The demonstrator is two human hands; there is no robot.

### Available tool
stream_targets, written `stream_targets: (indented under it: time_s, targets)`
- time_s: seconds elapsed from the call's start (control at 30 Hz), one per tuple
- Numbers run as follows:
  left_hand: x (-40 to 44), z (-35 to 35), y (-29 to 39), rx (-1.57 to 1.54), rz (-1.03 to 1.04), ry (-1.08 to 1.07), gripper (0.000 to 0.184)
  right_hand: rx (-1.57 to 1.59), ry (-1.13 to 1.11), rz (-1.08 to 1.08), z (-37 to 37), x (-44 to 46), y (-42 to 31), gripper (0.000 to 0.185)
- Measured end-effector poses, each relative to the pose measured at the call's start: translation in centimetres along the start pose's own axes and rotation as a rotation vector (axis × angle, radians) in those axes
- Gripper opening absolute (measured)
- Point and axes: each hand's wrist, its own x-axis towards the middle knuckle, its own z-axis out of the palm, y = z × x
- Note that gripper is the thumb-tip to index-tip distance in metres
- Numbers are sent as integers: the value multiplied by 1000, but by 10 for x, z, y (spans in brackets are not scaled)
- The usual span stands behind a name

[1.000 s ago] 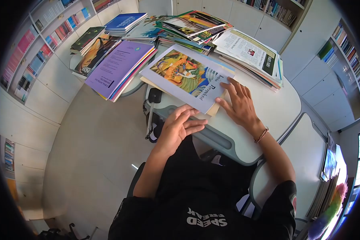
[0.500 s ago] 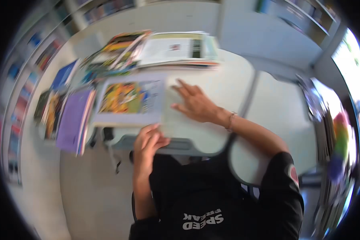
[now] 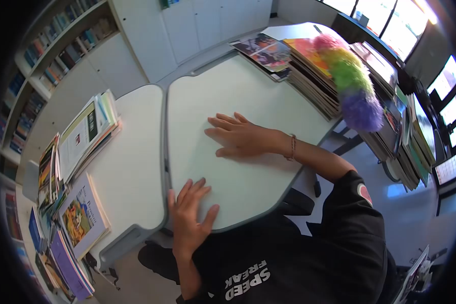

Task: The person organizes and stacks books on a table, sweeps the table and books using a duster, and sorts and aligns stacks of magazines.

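Note:
My right hand (image 3: 244,137) lies over the pale tabletop (image 3: 213,101), palm down with fingers spread, holding nothing. At the near edge of that table is my left hand (image 3: 191,215), its fingers apart and nothing in them. Whether either palm presses on the surface, I cannot tell. Farther right, a rainbow-coloured fluffy duster (image 3: 352,81) rests on a stack of magazines (image 3: 314,83), away from both hands. On the adjoining table to the left lies a book with a colourful picture on its cover (image 3: 81,218).
A pile of papers and booklets (image 3: 81,137) sits on the left table. A purple book (image 3: 68,268) stands near its corner. More stacked volumes (image 3: 405,152) are at the far right. Bookshelves (image 3: 61,45) and white cabinets (image 3: 187,30) line the back. A narrow gap (image 3: 166,152) separates the tables.
My view has swung right, bringing the duster and magazine stacks into clearer sight. Both hands have moved from beside the picture-covered book to the right-hand table.

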Motion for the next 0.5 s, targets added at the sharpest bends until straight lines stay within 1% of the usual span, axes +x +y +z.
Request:
stream_targets:
  time_s: [0.03,0.17,0.2,0.33,0.37,0.5]
  targets:
    - [4,7,8,-3,11,-12,50,2,2,16,-1,-16,4,67]
    - [13,40,41,289,-171,-3,59,72,86,54,-4,-81,15,59]
    - [17,49,49,284,-168,-4,59,69,83,57,-9,-92,18,59]
    - [31,84,80,284,-200,47,62,313,391,0,-30,-131,30,49]
    - [35,91,91,285,-201,50,62,312,392,-4,-33,-140,36,49]
    - [58,116,133,147,-73,-1,62,553,672,59,-44,-173,58,34]
